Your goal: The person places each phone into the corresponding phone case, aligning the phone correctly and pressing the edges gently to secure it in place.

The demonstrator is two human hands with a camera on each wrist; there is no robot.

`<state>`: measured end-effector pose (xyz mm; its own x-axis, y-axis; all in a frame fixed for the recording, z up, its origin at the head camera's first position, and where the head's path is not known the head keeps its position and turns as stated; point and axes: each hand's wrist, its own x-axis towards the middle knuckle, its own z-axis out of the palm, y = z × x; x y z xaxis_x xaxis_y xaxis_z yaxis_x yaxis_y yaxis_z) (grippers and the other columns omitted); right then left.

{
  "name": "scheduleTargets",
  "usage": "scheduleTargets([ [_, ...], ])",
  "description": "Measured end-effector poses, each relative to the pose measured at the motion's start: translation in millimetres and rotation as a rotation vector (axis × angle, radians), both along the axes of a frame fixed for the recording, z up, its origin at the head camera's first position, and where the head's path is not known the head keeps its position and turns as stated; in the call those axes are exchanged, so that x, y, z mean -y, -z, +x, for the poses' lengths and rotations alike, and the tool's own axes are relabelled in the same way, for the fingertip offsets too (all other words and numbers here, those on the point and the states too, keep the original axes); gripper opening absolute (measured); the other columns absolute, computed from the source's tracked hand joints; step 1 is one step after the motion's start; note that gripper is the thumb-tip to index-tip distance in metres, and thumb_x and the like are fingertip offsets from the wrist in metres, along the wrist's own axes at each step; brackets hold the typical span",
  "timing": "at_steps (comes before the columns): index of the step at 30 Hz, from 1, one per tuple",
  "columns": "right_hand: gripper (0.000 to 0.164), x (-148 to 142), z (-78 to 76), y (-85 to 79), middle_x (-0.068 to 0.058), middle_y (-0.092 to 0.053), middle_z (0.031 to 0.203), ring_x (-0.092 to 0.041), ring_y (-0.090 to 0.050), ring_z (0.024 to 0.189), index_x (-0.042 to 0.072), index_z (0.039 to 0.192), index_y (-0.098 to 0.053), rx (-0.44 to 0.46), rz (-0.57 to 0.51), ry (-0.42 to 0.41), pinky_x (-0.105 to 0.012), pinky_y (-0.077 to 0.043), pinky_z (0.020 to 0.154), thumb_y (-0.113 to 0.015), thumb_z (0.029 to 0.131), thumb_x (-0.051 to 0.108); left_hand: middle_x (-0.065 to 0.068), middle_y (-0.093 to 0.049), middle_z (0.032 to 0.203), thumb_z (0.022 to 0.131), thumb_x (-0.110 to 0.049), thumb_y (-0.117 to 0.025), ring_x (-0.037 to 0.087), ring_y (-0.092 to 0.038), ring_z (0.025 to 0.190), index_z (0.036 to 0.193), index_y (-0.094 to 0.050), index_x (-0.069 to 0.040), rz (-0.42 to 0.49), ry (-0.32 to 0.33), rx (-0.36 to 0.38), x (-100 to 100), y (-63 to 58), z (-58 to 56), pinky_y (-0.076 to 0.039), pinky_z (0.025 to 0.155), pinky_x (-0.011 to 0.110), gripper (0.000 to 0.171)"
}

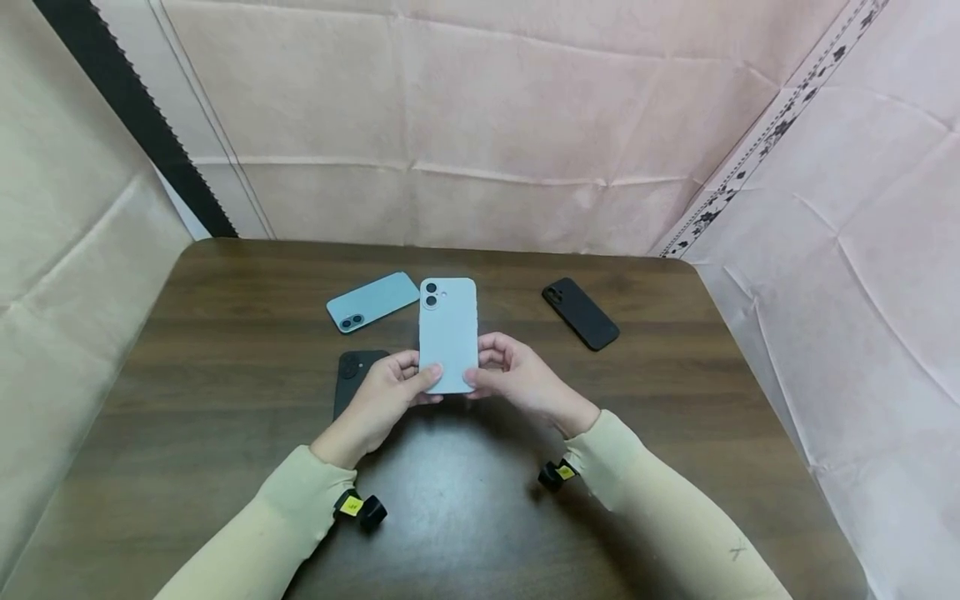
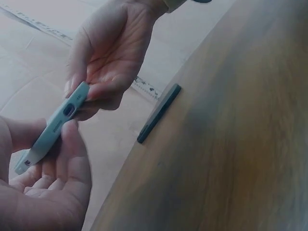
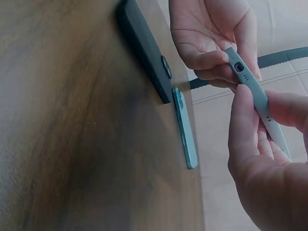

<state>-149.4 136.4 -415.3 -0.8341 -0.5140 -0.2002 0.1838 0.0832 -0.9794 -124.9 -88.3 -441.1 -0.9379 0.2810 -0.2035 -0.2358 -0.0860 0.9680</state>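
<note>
Both hands hold a pale blue phone in a case (image 1: 448, 333) upright above the table, its back with two camera lenses facing the head camera. My left hand (image 1: 386, 396) pinches its lower left edge, thumb on the back. At the lower right edge my right hand (image 1: 517, 375) grips it the same way. In the left wrist view the phone's bottom edge (image 2: 53, 127) shows a port opening and small holes. The right wrist view shows that bottom edge (image 3: 257, 101) too. Fingers behind the phone are partly hidden.
A light blue phone (image 1: 373, 302) lies behind the left hand. A dark phone (image 1: 348, 383) lies partly hidden under that hand. At the right lies a black phone (image 1: 581, 314). The brown wooden table (image 1: 675, 417) ends before pale cloth hangings (image 1: 487, 108).
</note>
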Motion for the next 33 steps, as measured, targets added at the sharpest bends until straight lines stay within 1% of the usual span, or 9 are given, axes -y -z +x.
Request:
scheduleTargets([
  [3, 0.041, 1.6, -0.8, -0.2, -0.02, -0.061, 0.114, -0.033, -0.065, 0.093, 0.002, 0.124, -0.049, 0.012, 0.002, -0.01, -0.057, -0.049, 0.087, -0.07, 0.089, 0.007, 0.013, -0.067, 0.113, 0.097, -0.033, -0.059, 0.026, -0.066, 0.095, 0.121, -0.058, -0.001, -0.02, 0.007, -0.008, 2.8, -0.3, -3.1, -0.055, 0.081, 0.036, 0.039],
  [6, 0.042, 1.3, 2.0, 0.9, -0.02, -0.061, 0.114, -0.033, -0.065, 0.093, 0.002, 0.124, -0.048, 0.022, -0.006, -0.024, -0.059, -0.048, 0.088, -0.07, 0.089, 0.007, 0.013, -0.066, 0.114, 0.099, -0.035, -0.055, 0.025, -0.065, 0.096, 0.119, -0.059, -0.002, -0.032, -0.035, -0.023, 5.3, -1.2, -6.1, -0.055, 0.081, 0.035, 0.038],
  [9, 0.042, 1.3, 5.8, 1.6, -0.02, -0.061, 0.115, -0.033, -0.065, 0.094, 0.003, 0.124, -0.049, 0.036, -0.011, -0.043, -0.059, -0.047, 0.088, -0.07, 0.089, 0.007, 0.013, -0.067, 0.112, 0.1, -0.033, -0.055, 0.024, -0.065, 0.095, 0.116, -0.059, -0.002, -0.04, -0.084, -0.042, 9.2, -2.8, -8.6, -0.056, 0.078, 0.033, 0.036],
  [12, 0.042, 1.8, 8.8, 1.1, -0.02, -0.061, 0.115, -0.032, -0.066, 0.094, 0.002, 0.125, -0.048, 0.039, -0.03, -0.056, -0.058, -0.048, 0.088, -0.069, 0.089, 0.007, 0.013, -0.068, 0.11, 0.1, -0.031, -0.055, 0.024, -0.066, 0.093, 0.116, -0.059, -0.001, -0.056, -0.097, -0.055, 12.3, -6.5, -9.7, -0.056, 0.077, 0.033, 0.034],
  [18, 0.041, 2.7, 10.2, -0.9, -0.021, -0.06, 0.114, -0.03, -0.065, 0.094, 0.0, 0.125, -0.046, 0.041, -0.089, -0.067, -0.061, -0.046, 0.089, -0.068, 0.09, 0.005, 0.014, -0.07, 0.105, 0.1, -0.03, -0.055, 0.023, -0.066, 0.089, 0.114, -0.059, 0.001, -0.067, -0.091, -0.087, 14.4, -13.1, -9.9, -0.056, 0.075, 0.032, 0.034],
  [21, 0.042, 1.8, 10.4, 0.2, -0.021, -0.061, 0.115, -0.03, -0.065, 0.094, 0.0, 0.125, -0.046, 0.048, -0.1, -0.075, -0.061, -0.045, 0.089, -0.068, 0.09, 0.005, 0.014, -0.07, 0.104, 0.1, -0.029, -0.055, 0.023, -0.066, 0.088, 0.112, -0.06, 0.002, -0.069, -0.088, -0.098, 14.7, -13.0, -9.0, -0.056, 0.075, 0.032, 0.034],
  [25, 0.041, 0.7, 10.4, 1.8, -0.021, -0.061, 0.115, -0.031, -0.065, 0.096, 0.0, 0.125, -0.047, 0.064, -0.099, -0.08, -0.058, -0.048, 0.088, -0.068, 0.091, 0.005, 0.014, -0.07, 0.105, 0.1, -0.029, -0.055, 0.024, -0.066, 0.09, 0.114, -0.06, 0.001, -0.077, -0.07, -0.1, 15.3, -12.2, -7.5, -0.056, 0.075, 0.033, 0.033],
  [30, 0.038, -0.4, 10.8, 4.5, -0.021, -0.061, 0.115, -0.03, -0.065, 0.097, 0.0, 0.125, -0.048, 0.09, -0.076, -0.08, -0.054, -0.05, 0.087, -0.065, 0.093, 0.007, 0.01, -0.068, 0.111, 0.101, -0.027, -0.053, 0.024, -0.065, 0.097, 0.132, -0.049, -0.011, -0.14, -0.027, -0.126, 15.3, -11.3, -6.0, -0.056, 0.077, 0.036, 0.035],
  [33, 0.035, -1.0, 10.4, 6.0, -0.02, -0.062, 0.114, -0.031, -0.065, 0.098, 0.0, 0.124, -0.05, 0.092, -0.047, -0.076, -0.049, -0.053, 0.085, -0.064, 0.094, 0.009, 0.008, -0.067, 0.112, 0.102, -0.027, -0.052, 0.024, -0.064, 0.098, 0.137, -0.044, -0.015, -0.171, -0.017, -0.132, 15.3, -10.2, -5.3, -0.055, 0.078, 0.037, 0.038],
])
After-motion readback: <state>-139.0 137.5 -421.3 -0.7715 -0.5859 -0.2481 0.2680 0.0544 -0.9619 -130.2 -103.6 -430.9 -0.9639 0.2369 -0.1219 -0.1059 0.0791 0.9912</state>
